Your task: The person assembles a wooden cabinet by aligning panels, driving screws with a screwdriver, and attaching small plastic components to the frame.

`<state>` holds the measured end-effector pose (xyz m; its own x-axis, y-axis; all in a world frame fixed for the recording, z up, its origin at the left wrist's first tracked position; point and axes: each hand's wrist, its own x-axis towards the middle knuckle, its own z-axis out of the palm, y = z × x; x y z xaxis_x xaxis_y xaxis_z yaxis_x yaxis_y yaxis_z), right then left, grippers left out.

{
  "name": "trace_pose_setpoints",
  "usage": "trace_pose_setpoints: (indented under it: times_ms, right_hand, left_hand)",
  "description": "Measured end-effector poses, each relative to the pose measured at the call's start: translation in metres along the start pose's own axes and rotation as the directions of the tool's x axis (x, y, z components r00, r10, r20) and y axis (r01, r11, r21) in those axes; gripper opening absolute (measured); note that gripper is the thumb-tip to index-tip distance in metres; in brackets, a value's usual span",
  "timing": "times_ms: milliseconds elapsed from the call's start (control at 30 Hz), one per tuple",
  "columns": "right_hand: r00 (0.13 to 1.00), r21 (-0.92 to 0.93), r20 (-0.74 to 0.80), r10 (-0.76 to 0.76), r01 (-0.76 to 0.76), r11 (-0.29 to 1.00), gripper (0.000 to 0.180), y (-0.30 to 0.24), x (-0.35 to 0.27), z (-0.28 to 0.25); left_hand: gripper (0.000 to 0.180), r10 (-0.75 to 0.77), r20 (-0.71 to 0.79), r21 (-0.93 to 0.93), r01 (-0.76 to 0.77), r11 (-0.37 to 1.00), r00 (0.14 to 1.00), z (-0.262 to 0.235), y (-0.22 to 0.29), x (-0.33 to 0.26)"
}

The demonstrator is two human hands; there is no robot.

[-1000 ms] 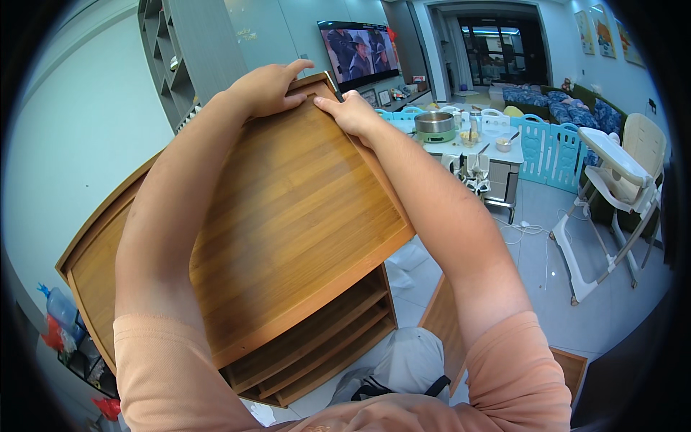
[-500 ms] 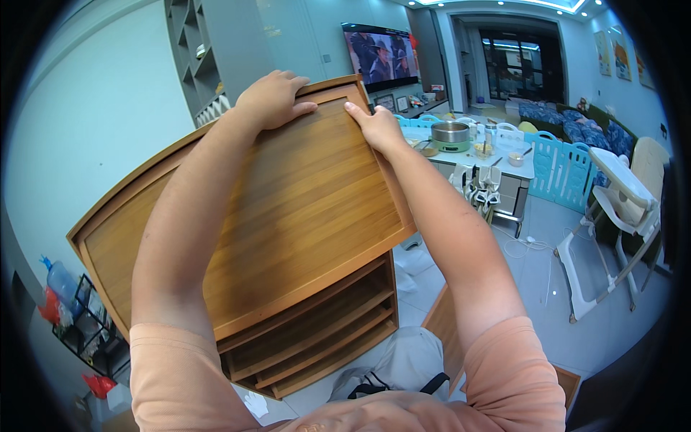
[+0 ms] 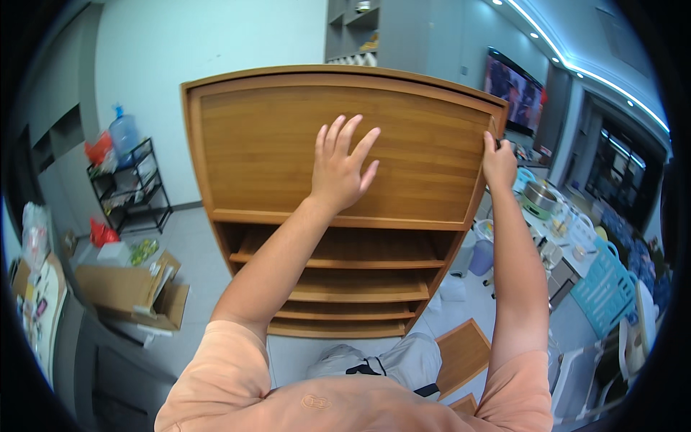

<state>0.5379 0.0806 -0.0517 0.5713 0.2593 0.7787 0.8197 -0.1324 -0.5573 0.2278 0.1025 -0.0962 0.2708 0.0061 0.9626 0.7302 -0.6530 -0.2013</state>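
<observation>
A brown wooden cabinet (image 3: 317, 273) with a top panel (image 3: 425, 158) and open shelves below stands right before me. My left hand (image 3: 342, 169) is over the middle of that panel, fingers spread and holding nothing; whether it touches the wood I cannot tell. At the cabinet's upper right edge, my right hand (image 3: 499, 162) has its thumb on the front frame and its fingers curled around the side. Those fingertips are partly hidden, and a small dark spot shows beside them.
Flat wooden boards (image 3: 463, 356) lie on the floor at my right. To the left are an open cardboard box (image 3: 122, 288) and a black rack (image 3: 129, 191) with a water bottle. A table with a steel pot (image 3: 540, 196) and a blue play fence (image 3: 601, 284) stand at right.
My view has swung left, so the cabinet appears more level and central. My left hand has left the top edge and come down before the panel; the right has slid down the right edge.
</observation>
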Motion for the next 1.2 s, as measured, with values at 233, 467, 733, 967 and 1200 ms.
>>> trace_pose_setpoints:
  times_ms: [233,467,733,967,1200]
  right_hand:
    - [0.852,0.310,0.107,-0.512,0.461,0.832,0.029,-0.019,-0.094,0.014]
    - [0.681,0.261,0.431,-0.592,0.534,0.804,0.013,-0.008,-0.164,0.046]
    - [0.639,0.177,0.440,-0.630,0.627,0.759,0.035,0.001,-0.188,0.054]
    - [0.627,0.240,0.289,-0.723,0.684,0.689,0.044,0.008,-0.189,0.057]
    - [0.533,0.225,0.177,-0.827,0.797,0.561,0.041,0.015,-0.182,0.068]
  left_hand:
    - [0.069,-0.301,0.221,0.277,0.236,0.931,0.928,-0.037,-0.052,-0.124]
    - [0.080,-0.406,0.426,0.393,0.239,0.888,0.809,-0.046,-0.069,-0.155]
    - [0.076,-0.313,0.340,0.408,0.161,0.899,0.887,-0.045,-0.076,-0.159]
    - [0.070,-0.231,0.360,0.366,0.091,0.926,0.904,-0.057,-0.076,-0.167]
    - [0.041,-0.123,0.263,0.229,0.062,0.972,0.957,-0.056,-0.086,-0.156]
